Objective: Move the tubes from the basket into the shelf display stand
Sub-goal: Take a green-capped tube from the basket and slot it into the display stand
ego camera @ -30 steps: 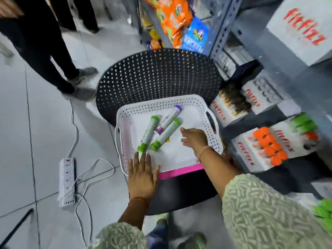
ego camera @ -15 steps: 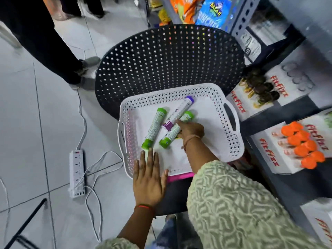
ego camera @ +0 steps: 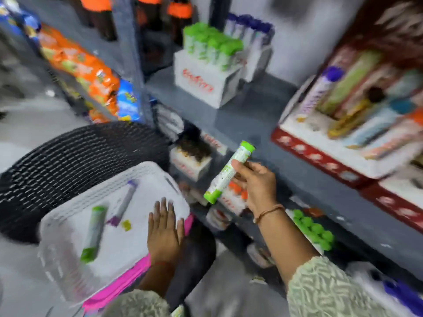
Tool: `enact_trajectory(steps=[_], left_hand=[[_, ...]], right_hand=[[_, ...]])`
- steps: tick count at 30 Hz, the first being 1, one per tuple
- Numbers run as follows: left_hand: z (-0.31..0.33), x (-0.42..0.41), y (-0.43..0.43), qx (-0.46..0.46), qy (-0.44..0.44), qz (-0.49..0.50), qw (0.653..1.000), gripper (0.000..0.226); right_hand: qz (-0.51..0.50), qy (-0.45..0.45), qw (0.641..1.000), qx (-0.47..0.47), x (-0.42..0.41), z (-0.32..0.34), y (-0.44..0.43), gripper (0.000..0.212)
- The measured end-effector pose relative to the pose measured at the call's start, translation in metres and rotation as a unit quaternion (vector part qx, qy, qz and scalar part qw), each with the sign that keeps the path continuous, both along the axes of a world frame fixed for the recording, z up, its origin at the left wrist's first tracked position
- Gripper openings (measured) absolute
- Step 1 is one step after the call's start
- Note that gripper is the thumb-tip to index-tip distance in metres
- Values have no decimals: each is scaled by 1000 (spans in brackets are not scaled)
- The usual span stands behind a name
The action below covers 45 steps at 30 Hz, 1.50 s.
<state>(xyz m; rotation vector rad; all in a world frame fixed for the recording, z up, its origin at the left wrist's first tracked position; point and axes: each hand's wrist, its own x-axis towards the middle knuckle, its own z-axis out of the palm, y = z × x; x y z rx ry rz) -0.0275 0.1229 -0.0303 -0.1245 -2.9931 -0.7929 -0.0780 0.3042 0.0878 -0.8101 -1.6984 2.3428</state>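
Observation:
My right hand (ego camera: 257, 184) holds a green-capped tube (ego camera: 229, 172) tilted in the air, in front of the grey shelves and right of the basket. The white perforated basket (ego camera: 59, 259) sits on a black chair; inside lie a second green-capped tube (ego camera: 93, 234) and a purple-capped tube (ego camera: 123, 203). My left hand (ego camera: 163, 234) rests flat, fingers spread, on the basket's near right edge. A white display stand (ego camera: 203, 82) with several green-capped tubes stands on the upper shelf. The picture is motion-blurred.
The black perforated chair (ego camera: 75, 152) holds the basket. Lower shelves carry white stands with orange-capped (ego camera: 235, 191) and green-capped tubes (ego camera: 313, 232). Snack bags (ego camera: 91, 72) fill the left rack. A red-and-white box of assorted packs (ego camera: 343, 143) sits at right.
My right hand has lifted one green-capped tube out of the basket and carried it up and right toward the shelves. The view swung up to the shelves. My left hand stays on the basket edge.

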Motion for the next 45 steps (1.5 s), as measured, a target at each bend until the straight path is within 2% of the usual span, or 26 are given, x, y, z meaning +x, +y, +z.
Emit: enact_trajectory(steps=[3,7,10,12,17,21,24,29,35,38,41,45], left_hand=[[41,-29,78,35,80,-105,991,58],[85,-28,178,74,153,-254,952,54],[96,-15,225,75,161,-329,927,49],[96,-8,244,67,143,-356,921,49],[91,-4,260,38,117,-347,930,62],[87,-3,265,38,111,-328,937,72],[86,-3,266,30,111,-327,938,70],[82,-4,266,19,119,-326,938,74],[80,-5,265,14,124,-334,934,92],[80,-5,263,9,118,-336,935,88],[79,-6,262,2,119,-339,933,96],[80,-6,262,-3,114,-340,933,100]], right_hand=[[-68,62,995,49,25,51,57,23],[-175,123,971,105,71,107,132,24],[-221,123,958,135,98,134,174,22],[-229,83,952,188,108,148,199,24],[-212,0,928,306,112,174,248,36],[-171,-30,934,311,106,186,275,33],[-139,-84,886,434,101,191,290,49],[-60,-159,798,578,100,193,299,42],[-13,-174,725,667,104,197,305,46],[-7,-178,701,690,105,200,307,44],[24,-194,686,701,108,203,309,39],[52,-187,692,695,109,203,308,25]])
